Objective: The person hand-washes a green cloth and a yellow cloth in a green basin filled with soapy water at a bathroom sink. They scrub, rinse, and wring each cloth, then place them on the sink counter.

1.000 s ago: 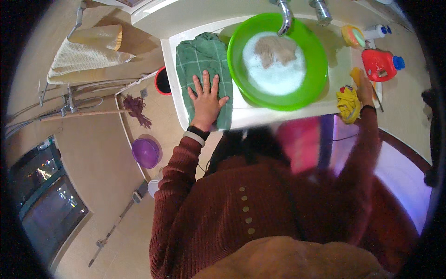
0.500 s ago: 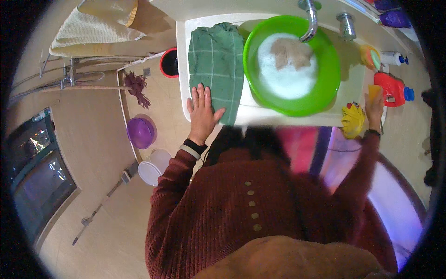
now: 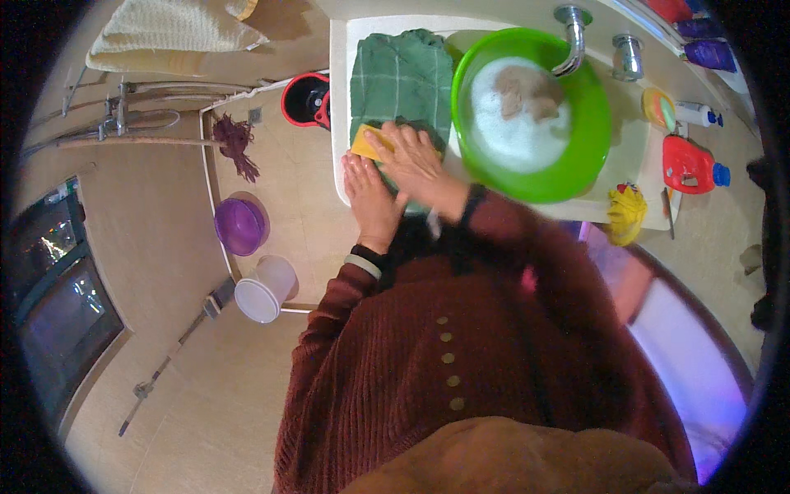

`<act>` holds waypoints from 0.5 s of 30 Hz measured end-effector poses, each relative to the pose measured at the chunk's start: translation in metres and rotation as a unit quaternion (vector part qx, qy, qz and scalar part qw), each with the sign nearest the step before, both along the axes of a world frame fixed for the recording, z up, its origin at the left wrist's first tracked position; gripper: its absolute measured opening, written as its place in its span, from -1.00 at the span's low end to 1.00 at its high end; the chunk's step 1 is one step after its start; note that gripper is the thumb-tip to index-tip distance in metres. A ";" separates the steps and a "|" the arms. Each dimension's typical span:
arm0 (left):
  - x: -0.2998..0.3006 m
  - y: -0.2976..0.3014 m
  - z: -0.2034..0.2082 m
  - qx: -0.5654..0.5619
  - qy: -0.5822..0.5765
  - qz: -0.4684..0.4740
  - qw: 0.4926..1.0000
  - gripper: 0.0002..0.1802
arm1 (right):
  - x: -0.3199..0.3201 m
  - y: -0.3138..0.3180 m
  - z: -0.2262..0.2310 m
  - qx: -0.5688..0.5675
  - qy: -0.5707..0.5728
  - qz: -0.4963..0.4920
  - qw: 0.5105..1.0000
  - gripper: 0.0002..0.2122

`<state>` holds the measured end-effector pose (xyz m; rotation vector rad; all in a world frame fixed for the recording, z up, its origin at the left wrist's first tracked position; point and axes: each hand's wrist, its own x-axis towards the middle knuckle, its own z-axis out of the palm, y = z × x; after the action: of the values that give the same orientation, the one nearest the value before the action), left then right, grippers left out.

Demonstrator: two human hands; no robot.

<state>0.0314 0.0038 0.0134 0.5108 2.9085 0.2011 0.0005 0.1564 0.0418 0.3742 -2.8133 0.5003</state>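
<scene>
A green checked cloth (image 3: pixel 399 78) lies spread on the white sink counter, left of the basin. My left hand (image 3: pixel 374 202) rests flat on its near end, fingers stretched out. My right hand (image 3: pixel 421 169) has come across beside it and grips a yellow bar of soap (image 3: pixel 372 142), pressed against the cloth. To the right, a bright green basin (image 3: pixel 588 169) holds white suds (image 3: pixel 506 136) with a beige cloth (image 3: pixel 528 90) floating in them.
A faucet (image 3: pixel 573 41) reaches over the basin. Yellow gloves (image 3: pixel 627 214), a red detergent bottle (image 3: pixel 687 165) and a white bottle (image 3: pixel 695 114) sit at the right. On the floor at left are a purple basin (image 3: pixel 240 226), a white bucket (image 3: pixel 259 300) and a black-and-red bucket (image 3: pixel 303 100).
My right hand has carried the yellow soap bar from the counter's right end leftward onto the green cloth. My left hand stays on the cloth's near end.
</scene>
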 end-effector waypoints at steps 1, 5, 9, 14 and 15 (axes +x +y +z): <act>0.001 0.000 -0.001 0.033 0.000 0.010 0.999 0.19 | -0.009 -0.007 -0.005 0.005 0.008 0.008 1.000 -0.44; 0.002 -0.001 -0.005 0.133 0.053 0.003 0.990 0.16 | -0.049 0.001 -0.028 0.084 -0.008 0.058 0.995 -0.48; 0.003 -0.001 -0.004 0.140 0.045 0.008 0.989 0.16 | -0.111 0.021 -0.039 0.123 0.066 0.011 0.990 -0.49; 0.001 -0.001 0.004 0.142 0.027 0.020 0.989 0.14 | -0.108 0.023 -0.034 0.122 0.055 -0.044 0.990 -0.48; 0.000 0.000 0.005 0.136 0.018 0.023 0.990 0.13 | -0.082 0.018 -0.034 0.146 0.046 -0.019 0.988 -0.52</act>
<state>0.0318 0.0034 0.0184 0.4919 2.9443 0.6086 -0.0816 0.1742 0.0080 0.3882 -2.7983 0.0577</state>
